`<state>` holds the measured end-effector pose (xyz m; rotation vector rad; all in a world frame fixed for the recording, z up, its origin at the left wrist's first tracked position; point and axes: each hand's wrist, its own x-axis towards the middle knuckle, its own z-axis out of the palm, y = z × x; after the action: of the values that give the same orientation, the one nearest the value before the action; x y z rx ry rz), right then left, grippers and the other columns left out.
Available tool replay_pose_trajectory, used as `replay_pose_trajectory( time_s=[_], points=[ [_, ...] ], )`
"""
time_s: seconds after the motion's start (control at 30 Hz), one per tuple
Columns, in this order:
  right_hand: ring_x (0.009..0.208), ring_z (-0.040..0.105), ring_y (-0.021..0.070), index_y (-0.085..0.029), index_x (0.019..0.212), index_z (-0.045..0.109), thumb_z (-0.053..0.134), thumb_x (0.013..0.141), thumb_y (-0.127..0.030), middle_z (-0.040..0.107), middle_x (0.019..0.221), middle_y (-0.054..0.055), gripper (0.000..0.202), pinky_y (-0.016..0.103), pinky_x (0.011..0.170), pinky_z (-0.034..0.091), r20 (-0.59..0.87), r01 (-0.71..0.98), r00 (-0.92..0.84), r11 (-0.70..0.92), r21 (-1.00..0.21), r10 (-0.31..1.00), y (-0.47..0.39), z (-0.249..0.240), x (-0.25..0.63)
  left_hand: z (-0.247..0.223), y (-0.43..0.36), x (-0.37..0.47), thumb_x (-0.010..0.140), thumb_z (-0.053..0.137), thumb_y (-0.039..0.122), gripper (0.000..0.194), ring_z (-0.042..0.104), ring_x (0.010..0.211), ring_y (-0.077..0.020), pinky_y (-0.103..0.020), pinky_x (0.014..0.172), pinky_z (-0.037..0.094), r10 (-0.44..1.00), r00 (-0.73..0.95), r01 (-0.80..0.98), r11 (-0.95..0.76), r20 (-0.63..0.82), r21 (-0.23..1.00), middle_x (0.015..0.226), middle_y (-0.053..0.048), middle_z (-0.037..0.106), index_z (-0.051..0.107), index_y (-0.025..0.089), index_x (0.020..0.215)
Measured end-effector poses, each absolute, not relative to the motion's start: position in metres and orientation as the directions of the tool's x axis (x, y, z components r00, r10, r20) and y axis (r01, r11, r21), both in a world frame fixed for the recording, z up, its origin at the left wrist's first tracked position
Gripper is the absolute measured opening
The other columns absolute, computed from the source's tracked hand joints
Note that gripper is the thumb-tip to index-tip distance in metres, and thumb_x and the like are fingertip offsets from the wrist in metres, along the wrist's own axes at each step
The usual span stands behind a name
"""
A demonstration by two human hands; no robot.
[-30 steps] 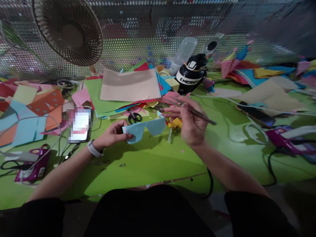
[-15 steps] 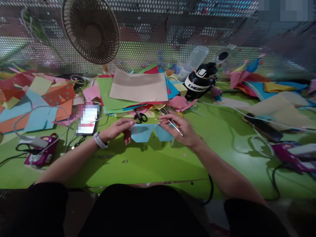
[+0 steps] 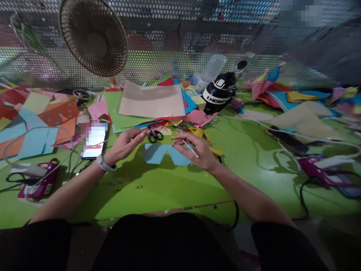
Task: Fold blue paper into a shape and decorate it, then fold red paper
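A light blue paper cut-out [image 3: 153, 153] with a V-shaped notch in its lower edge lies on the green table. My right hand [image 3: 199, 150] is closed around silver tweezers [image 3: 191, 147], over the right part of the cut-out. Whether the tweezers grip anything is too small to tell. My left hand [image 3: 128, 143], with a white watch on the wrist, hovers just beyond the paper's left end. Its fingers are stretched out, and the fingertips are close to black-handled scissors [image 3: 155, 135]. Contact with the scissors cannot be made out.
Behind my hands sits a stack of coloured paper [image 3: 152, 99]. A yellow-handled tool [image 3: 216, 151] lies beside my right hand. Further out are a phone [image 3: 96, 141], a black bottle [image 3: 218, 94], purple power strips [image 3: 42, 180], cables and a fan [image 3: 93, 37].
My left hand has come off the cut-out's left edge and moved back toward the scissors. My right hand keeps the tweezers, now turned differently. The whole view has shifted slightly.
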<state>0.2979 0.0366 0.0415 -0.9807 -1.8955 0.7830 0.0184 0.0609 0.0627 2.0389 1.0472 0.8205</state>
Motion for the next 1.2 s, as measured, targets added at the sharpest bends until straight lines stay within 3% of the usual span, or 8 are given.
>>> replay_pose_trajectory(
  time_s=[0.1, 0.27, 0.37, 0.5, 0.73, 0.9, 1.03, 1.2],
  points=[
    [0.083, 0.071, 0.0178, -0.019, 0.107, 0.067, 0.065, 0.091, -0.033, 0.072, 0.094, 0.006, 0.021, 0.033, 0.077, 0.056, 0.407, 0.321, -0.366, 0.524, -0.789, 0.837, 0.031, 0.036, 0.289, 0.065, 0.055, 0.027, 0.094, 0.060, 0.047, 0.037, 0.061, 0.117, -0.0246, -0.041, 0.101, 0.048, 0.763, 0.539, 0.432, -0.614, 0.357, 0.661, 0.124, -0.014, 0.067, 0.070, 0.017, 0.112],
    [0.080, 0.069, 0.0173, -0.020, 0.107, 0.069, 0.065, 0.092, -0.033, 0.073, 0.086, 0.003, 0.020, 0.042, 0.091, 0.053, 0.493, 0.340, -0.414, 0.632, -0.696, 0.766, 0.027, 0.027, 0.277, 0.063, 0.052, 0.032, 0.094, 0.061, 0.042, 0.027, 0.066, 0.076, -0.0155, -0.029, 0.075, 0.051, 0.658, 0.746, 0.411, -0.574, 0.100, 0.709, 0.086, -0.005, 0.074, 0.071, 0.018, 0.092],
    [0.089, 0.070, 0.0178, -0.022, 0.118, 0.067, 0.056, 0.098, -0.038, 0.076, 0.093, 0.004, 0.028, 0.046, 0.103, 0.047, 0.524, 0.331, -0.404, 0.653, -0.681, 0.750, 0.031, 0.034, 0.282, 0.063, 0.060, 0.025, 0.095, 0.058, 0.043, 0.028, 0.062, 0.069, -0.0130, -0.025, 0.064, 0.047, 0.651, 0.757, 0.440, -0.450, -0.052, 0.777, 0.081, -0.003, 0.072, 0.069, 0.017, 0.090],
    [0.089, 0.068, 0.0192, -0.023, 0.129, 0.066, 0.042, 0.102, -0.051, 0.073, 0.090, 0.004, 0.045, 0.040, 0.088, 0.054, 0.489, 0.390, -0.277, 0.562, -0.729, 0.827, 0.042, 0.055, 0.304, 0.063, 0.075, 0.013, 0.093, 0.060, 0.046, 0.030, 0.058, 0.064, -0.0112, -0.023, 0.061, 0.046, 0.665, 0.728, 0.450, -0.280, -0.167, 0.848, 0.075, 0.000, 0.067, 0.066, 0.017, 0.088],
    [0.070, 0.069, 0.0144, -0.021, 0.107, 0.076, 0.051, 0.095, -0.060, 0.074, 0.080, 0.003, 0.048, 0.026, 0.064, 0.055, 0.342, 0.379, -0.154, 0.375, -0.846, 0.927, 0.053, 0.071, 0.339, 0.061, 0.087, -0.001, 0.093, 0.059, 0.045, 0.028, 0.057, 0.068, -0.0109, -0.022, 0.062, 0.047, 0.680, 0.701, 0.446, -0.179, -0.218, 0.877, 0.081, -0.001, 0.066, 0.069, 0.019, 0.097],
    [0.090, 0.072, 0.0175, -0.019, 0.107, 0.075, 0.060, 0.097, -0.035, 0.078, 0.100, 0.008, 0.024, 0.033, 0.078, 0.060, 0.485, 0.467, -0.540, 0.725, -0.507, 0.687, 0.032, 0.036, 0.334, 0.059, 0.089, -0.004, 0.092, 0.061, 0.045, 0.028, 0.056, 0.067, -0.0106, -0.021, 0.059, 0.046, 0.736, 0.651, 0.436, -0.159, -0.188, 0.886, 0.083, -0.001, 0.066, 0.069, 0.019, 0.098],
    [0.097, 0.071, 0.0205, -0.015, 0.109, 0.074, 0.050, 0.095, -0.006, 0.076, 0.109, 0.012, 0.029, 0.042, 0.087, 0.060, 0.386, 0.485, -0.773, 0.861, -0.152, 0.504, 0.013, 0.007, 0.328, 0.057, 0.090, -0.005, 0.091, 0.062, 0.046, 0.029, 0.056, 0.065, -0.0101, -0.020, 0.055, 0.045, 0.757, 0.619, 0.418, -0.092, -0.210, 0.904, 0.080, -0.001, 0.064, 0.067, 0.019, 0.102],
    [0.116, 0.064, 0.0223, -0.019, 0.138, 0.058, 0.043, 0.091, -0.001, 0.064, 0.136, 0.011, 0.053, 0.048, 0.101, 0.053, 0.242, 0.655, -0.711, 0.747, -0.115, 0.660, 0.010, 0.024, 0.350, 0.059, 0.088, -0.001, 0.089, 0.065, 0.045, 0.028, 0.054, 0.062, -0.0091, -0.019, 0.052, 0.043, 0.749, 0.627, 0.403, -0.076, -0.215, 0.912, 0.077, 0.000, 0.064, 0.067, 0.019, 0.098]
  ],
)
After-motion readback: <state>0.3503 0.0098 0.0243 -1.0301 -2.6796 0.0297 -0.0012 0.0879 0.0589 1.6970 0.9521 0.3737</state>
